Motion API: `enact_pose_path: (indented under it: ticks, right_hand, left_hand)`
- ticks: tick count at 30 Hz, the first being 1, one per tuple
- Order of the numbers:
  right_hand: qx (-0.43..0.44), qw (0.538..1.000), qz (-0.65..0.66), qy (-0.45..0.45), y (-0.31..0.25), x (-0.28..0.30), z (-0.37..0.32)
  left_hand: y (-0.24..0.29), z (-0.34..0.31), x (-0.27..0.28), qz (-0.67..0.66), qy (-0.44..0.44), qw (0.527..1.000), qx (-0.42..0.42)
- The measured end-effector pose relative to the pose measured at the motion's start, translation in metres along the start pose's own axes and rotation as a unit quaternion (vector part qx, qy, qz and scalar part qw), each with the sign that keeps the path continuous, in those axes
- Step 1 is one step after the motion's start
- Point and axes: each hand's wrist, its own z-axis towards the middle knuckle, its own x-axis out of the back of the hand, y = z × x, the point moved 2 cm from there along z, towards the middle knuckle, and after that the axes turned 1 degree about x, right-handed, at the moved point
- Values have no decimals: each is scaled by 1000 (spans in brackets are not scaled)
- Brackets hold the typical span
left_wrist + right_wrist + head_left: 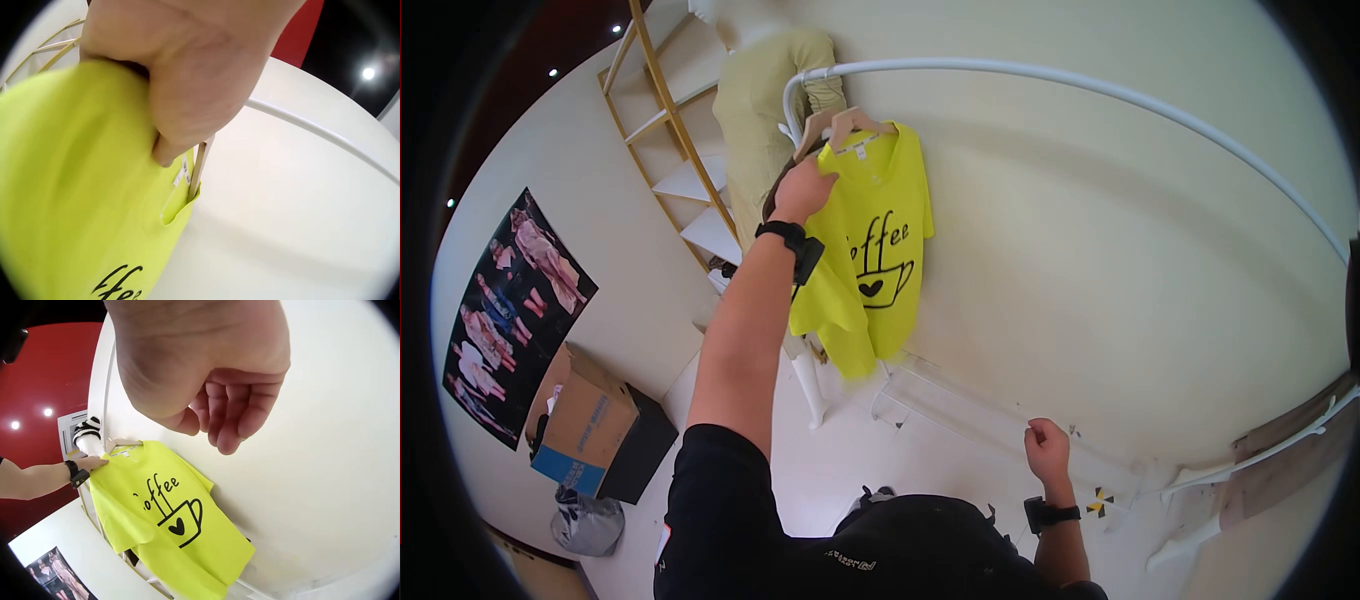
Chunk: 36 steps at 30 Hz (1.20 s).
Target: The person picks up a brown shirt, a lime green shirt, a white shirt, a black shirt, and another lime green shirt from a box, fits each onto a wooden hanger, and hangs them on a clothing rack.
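A bright yellow T-shirt (890,200) printed with "Coffee" and a cup hangs on a wooden hanger (850,122) at the left end of a white rail. My left hand (804,190) grips the shirt at its shoulder beside the collar; in the left wrist view the thumb (164,153) presses on the yellow cloth. Another wooden hanger (814,132) with a dark garment is close behind it, mostly hidden. My right hand (1048,450) hangs low, away from the shirt, its fingers loosely curled with nothing in them, as the right wrist view shows.
The white rail (1000,68) curves along the wall to the right. A mannequin in a beige top (750,110) stands behind the shirt, beside a wooden shelf unit (670,110). A cardboard box (585,425) and a grey bag (588,525) sit at the left below a poster (515,310).
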Motion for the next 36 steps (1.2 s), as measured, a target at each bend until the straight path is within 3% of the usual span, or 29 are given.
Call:
enact_pose_path:
  ticks: [3, 5, 9, 11, 13, 15, 19, 22, 23, 26, 27, 28, 29, 30, 31, 32, 33, 34, 35, 36]
  right_hand:
    - [-40, 999, -1, -28, 22, 2, -20]
    - [-51, 998, -15, -35, 29, 2, -31]
    - [-96, 993, 13, -64, 57, -9, -44]
    - [-74, 993, -16, -87, 55, -18, -47]
    - [-85, 990, -30, -111, 52, -27, -48]
    - [-92, 985, -45, -138, 49, -40, -50]
    - [-67, 976, -60, -196, 47, -67, -62]
    - [-133, 950, -42, -281, 73, -94, -84]
    - [-129, 948, -50, -286, 85, -99, -96]
    - [-367, 850, -25, -377, 144, -106, -148]
    - [-422, 818, -38, -388, 165, -100, -171]
    - [-463, 782, -78, -409, 180, -91, -193]
    - [-501, 743, -116, -429, 192, -84, -212]
    - [-494, 731, -177, -436, 191, -79, -228]
    - [-483, 716, -237, -444, 186, -76, -246]
    - [-470, 710, -241, -465, 180, -78, -260]
    - [-490, 680, -205, -506, 231, -92, -281]
    - [-459, 669, -230, -538, 204, -111, -286]
    - [-416, 664, -237, -574, 176, -146, -279]
    - [-271, 667, -244, -650, 148, -188, -271]
  left_hand:
    - [-30, -29, -6, -3, -20, 1000, -25]
    - [-46, -62, 0, -57, -87, 993, 52]
    - [-78, -128, -10, -43, -45, 997, 42]
    - [-98, -157, -20, -75, -47, 996, 23]
    - [-108, -189, -26, -79, -136, 982, 104]
    - [-135, -225, -45, -137, -151, 972, 119]
    - [-196, -329, -87, -257, -148, 931, 213]
    - [-222, -448, -103, -157, -260, 927, 220]
    - [-234, -499, -109, -132, -321, 904, 248]
    - [-292, -711, -132, -127, -428, 845, 296]
    - [-290, -767, -112, -179, -511, 725, 425]
    - [-315, -857, -127, -187, -584, 650, 449]
    - [-307, -909, -101, -192, -580, 608, 508]
    - [-293, -943, -67, -203, -562, 532, 599]
    - [-279, -962, -30, -188, -599, 621, 469]
    - [-257, -951, 20, -179, -566, 603, 533]
    - [-261, -994, 33, -187, -557, 593, 551]
    - [-237, -965, 84, -171, -484, 572, 640]
    - [-254, -1030, 77, -204, -469, 562, 650]
    - [-259, -1070, 79, -206, -434, 532, 698]
